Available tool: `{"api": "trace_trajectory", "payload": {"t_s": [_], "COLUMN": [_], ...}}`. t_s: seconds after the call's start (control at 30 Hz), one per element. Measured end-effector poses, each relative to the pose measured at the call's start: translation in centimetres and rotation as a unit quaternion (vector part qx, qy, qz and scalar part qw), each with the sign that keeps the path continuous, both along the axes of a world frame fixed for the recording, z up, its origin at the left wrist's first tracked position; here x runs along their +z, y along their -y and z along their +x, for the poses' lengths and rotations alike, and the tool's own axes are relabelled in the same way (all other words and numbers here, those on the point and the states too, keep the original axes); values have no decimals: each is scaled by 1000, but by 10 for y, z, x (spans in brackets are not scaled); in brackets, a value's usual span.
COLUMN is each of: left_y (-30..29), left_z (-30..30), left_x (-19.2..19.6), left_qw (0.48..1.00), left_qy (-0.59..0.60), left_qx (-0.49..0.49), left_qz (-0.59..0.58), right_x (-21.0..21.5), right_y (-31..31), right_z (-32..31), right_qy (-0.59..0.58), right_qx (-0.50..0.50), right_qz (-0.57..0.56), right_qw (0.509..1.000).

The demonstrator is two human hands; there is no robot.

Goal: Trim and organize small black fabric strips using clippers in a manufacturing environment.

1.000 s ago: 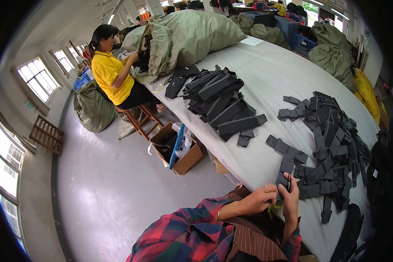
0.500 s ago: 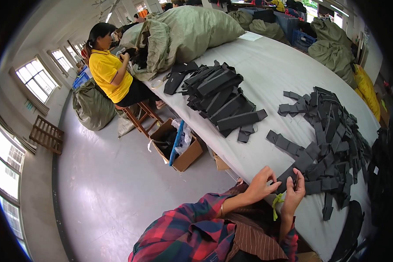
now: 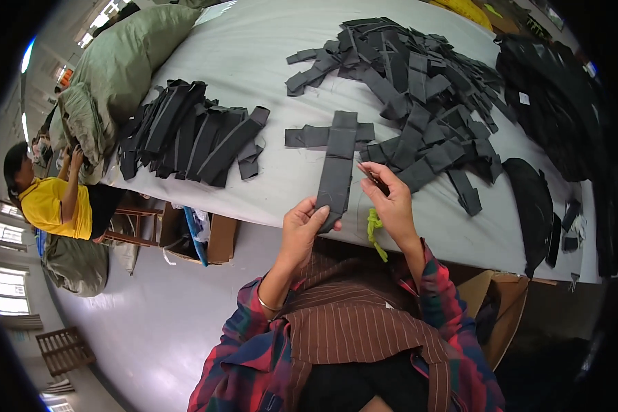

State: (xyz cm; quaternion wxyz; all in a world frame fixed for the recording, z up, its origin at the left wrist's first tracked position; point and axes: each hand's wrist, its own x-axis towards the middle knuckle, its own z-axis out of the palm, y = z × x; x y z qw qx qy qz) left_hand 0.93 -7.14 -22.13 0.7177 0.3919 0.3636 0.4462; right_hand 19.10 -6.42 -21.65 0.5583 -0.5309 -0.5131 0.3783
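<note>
My left hand [image 3: 301, 232] grips the near end of a dark grey fabric strip [image 3: 338, 161], thumb on top. The strip stretches away from me over the table and crosses another strip [image 3: 303, 136] lying sideways. In my right hand [image 3: 393, 206] is a small dark pointed tool that looks like thread snips [image 3: 373, 180], its tip close to the held strip's right edge. Beyond that hand spreads a loose heap of similar strips [image 3: 419, 89]. A more orderly pile of strips [image 3: 185, 134] lies to the left.
A lime-green tie [image 3: 373, 230] hangs at the near edge of the white table [image 3: 268, 75]. Black fabric [image 3: 556, 103] lies at the right. A big green sack [image 3: 134, 51] rests at the far left, with a person in yellow [image 3: 58, 199] beside it. Below stands a cardboard box [image 3: 221, 239].
The view has swung right and down. My hands, close together before, are now apart, and the left holds the strip stretched out over the table.
</note>
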Motion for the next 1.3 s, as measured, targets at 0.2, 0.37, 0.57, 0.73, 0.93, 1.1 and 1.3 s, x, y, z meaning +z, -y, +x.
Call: {"api": "trace_trajectory", "payload": {"t_s": [0.2, 0.37, 0.57, 0.73, 0.93, 1.1, 1.3], "left_y": [3, 5, 7, 7, 5, 5, 5], "left_z": [6, 6, 10, 7, 6, 5, 7], "left_x": [0, -2, 2, 0, 4, 1, 4], "left_qw": [1000, 1000, 1000, 1000, 1000, 1000, 1000], "left_qy": [-2, -7, -9, -1, 2, 4, 3], "left_qx": [20, 9, -7, 11, 11, 3, 1], "left_qz": [2, 7, -13, -9, 1, -4, -10], "right_x": [21, 15, 11, 19, 26, 25, 22], "right_y": [20, 21, 15, 15, 16, 15, 15], "right_z": [12, 6, 1, 12, 25, 25, 28], "right_qy": [225, 329, 333, 311, 354, 365, 326], "right_qx": [-1, -4, -7, -27, 27, 37, 23], "right_qz": [98, 182, 202, 143, 152, 178, 173], "right_qw": [970, 927, 921, 939, 922, 913, 929]}}
